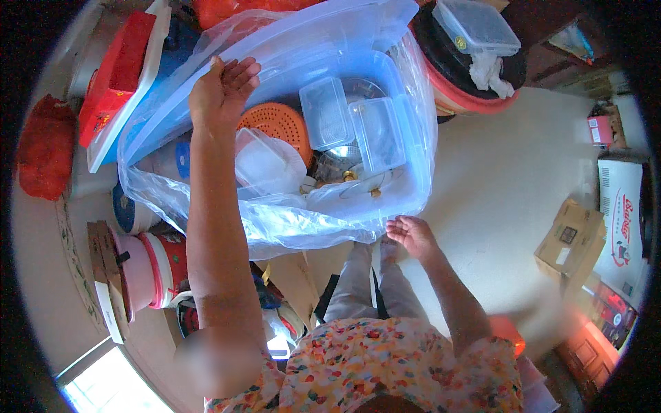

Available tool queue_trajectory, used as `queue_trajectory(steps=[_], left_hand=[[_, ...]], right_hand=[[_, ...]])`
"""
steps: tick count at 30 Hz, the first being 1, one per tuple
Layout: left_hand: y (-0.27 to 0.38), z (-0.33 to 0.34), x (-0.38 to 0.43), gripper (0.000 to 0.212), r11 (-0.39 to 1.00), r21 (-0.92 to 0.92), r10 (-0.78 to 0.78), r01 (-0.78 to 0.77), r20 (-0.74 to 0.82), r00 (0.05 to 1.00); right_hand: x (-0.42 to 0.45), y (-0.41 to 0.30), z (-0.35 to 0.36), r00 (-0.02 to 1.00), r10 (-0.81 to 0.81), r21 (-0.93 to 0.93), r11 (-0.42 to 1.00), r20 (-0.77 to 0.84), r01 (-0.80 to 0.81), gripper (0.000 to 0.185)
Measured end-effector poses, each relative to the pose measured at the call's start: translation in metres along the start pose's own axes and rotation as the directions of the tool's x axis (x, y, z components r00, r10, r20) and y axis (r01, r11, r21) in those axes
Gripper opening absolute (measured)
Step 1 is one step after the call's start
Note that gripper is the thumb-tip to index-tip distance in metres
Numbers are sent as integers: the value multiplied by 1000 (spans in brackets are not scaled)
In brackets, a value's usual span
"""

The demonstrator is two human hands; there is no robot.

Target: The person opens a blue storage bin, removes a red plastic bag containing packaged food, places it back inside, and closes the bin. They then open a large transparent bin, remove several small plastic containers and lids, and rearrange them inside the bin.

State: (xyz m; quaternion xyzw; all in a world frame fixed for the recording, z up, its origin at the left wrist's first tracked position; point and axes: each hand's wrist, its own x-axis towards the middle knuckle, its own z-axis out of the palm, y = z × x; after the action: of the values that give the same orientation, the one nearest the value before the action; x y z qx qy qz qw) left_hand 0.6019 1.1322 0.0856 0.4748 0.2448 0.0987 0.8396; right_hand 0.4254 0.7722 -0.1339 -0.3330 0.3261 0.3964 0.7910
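In front of me is a translucent blue plastic storage bin in a clear plastic bag. A translucent lid-like panel leans along its far side. My left hand is raised against that panel, palm showing and fingers loosely curled, with nothing visible in it. My right hand has its fingertips at the bag's near right edge; whether they pinch the film is unclear. Inside lie an orange perforated plastic disc, clear plastic containers, a whitish container and glass lids with gold knobs.
A black-topped round tub behind right carries a clear food box. Left are a red box, a red bag and stacked buckets. Cardboard boxes stand along the right, beyond the pale floor.
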Motion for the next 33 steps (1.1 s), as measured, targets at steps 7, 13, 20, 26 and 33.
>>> queue_trajectory(steps=[7, 13, 20, 26, 33], left_hand=[[-14, 10, -19, 31, 997, 68, -28, 29, -13, 1000], [-2, 14, -26, 32, 998, 45, -49, 49, 5, 999], [-75, 16, -81, 27, 923, 346, -247, 168, 198, 949], [-184, 23, -132, 24, 611, 622, -746, 489, 246, 619], [-214, 60, -150, 18, 656, 500, -680, 565, 67, 730]], right_hand=[[-5, 4, 15, 998, -44, -121, 992, -43, 38, 20], [-24, 0, 16, 994, -108, -290, 951, 14, 107, 22], [-37, -58, 3, 883, -457, -517, 733, 107, 442, 22], [-28, -173, 7, 853, -517, -74, 855, -64, 513, 19], [0, -357, 27, 639, -751, -181, 660, -166, 729, 28]])
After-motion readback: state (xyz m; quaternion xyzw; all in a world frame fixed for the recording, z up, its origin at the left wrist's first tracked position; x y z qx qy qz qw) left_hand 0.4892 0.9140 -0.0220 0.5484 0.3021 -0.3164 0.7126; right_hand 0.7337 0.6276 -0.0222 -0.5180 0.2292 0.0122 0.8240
